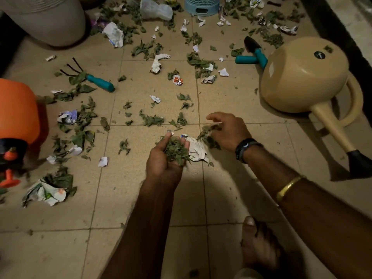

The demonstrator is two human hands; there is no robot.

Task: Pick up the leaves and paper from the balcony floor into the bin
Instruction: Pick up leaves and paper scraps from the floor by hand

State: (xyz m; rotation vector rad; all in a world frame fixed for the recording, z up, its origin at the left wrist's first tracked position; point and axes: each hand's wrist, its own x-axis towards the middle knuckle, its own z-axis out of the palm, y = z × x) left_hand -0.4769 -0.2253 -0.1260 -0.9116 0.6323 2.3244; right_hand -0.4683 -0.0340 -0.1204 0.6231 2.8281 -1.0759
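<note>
My left hand (164,158) is cupped palm-up around a heap of green leaves (175,150). My right hand (227,130) reaches down to the floor just right of it, and its fingers pinch a clump of leaves (207,135). Between the two hands lies a crumpled white paper (196,150). Many more leaves (152,120) and paper scraps (115,34) lie scattered over the beige tiles. The light blue bin (202,5) stands at the far top centre, well away from both hands.
A beige watering can (302,77) lies on its side at the right. An orange sprayer (17,117) stands at the left edge. A teal-handled hand rake (96,80) and trowels (253,56) lie on the floor. Another person's knee (50,19) is top left. My foot (259,244) is bottom right.
</note>
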